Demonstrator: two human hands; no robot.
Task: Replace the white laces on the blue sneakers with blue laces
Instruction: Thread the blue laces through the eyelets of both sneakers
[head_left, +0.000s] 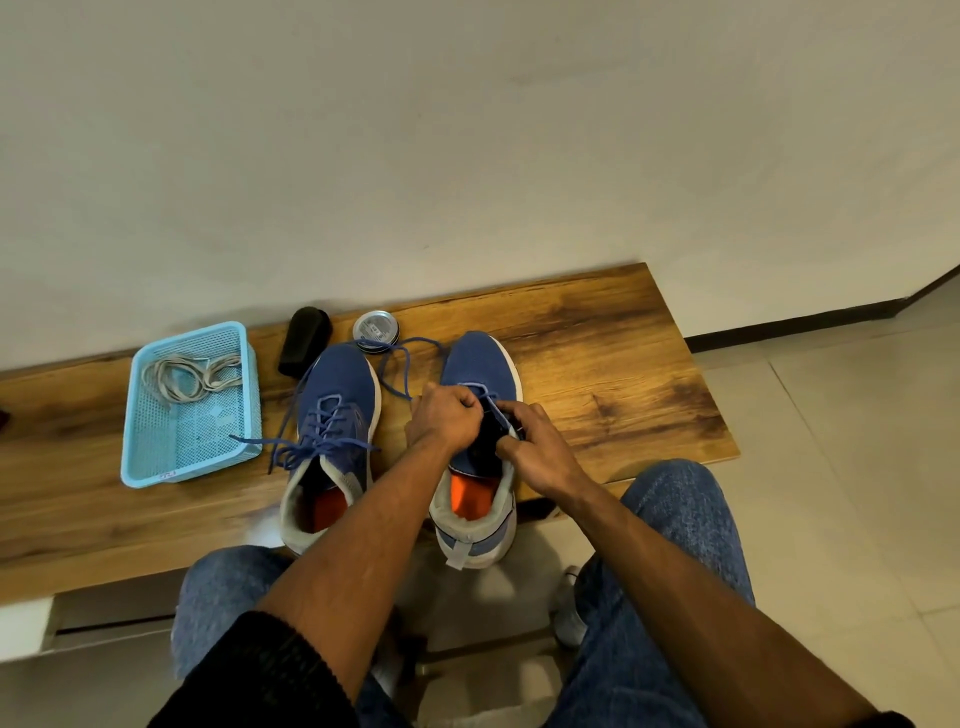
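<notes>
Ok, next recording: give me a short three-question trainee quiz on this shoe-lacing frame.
1. True or false: the pale used laces lie inside the light blue plastic mesh basket.
2. Which blue knit sneaker are both hands working on?
A. the left blue sneaker
B. the right blue sneaker
3. Fill in: the round metal tin stands on the wooden bench beside a ____ oblong object.

Key
1. True.
2. B: the left hand and right hand both pinch the blue lace at its eyelets.
3. black
</notes>
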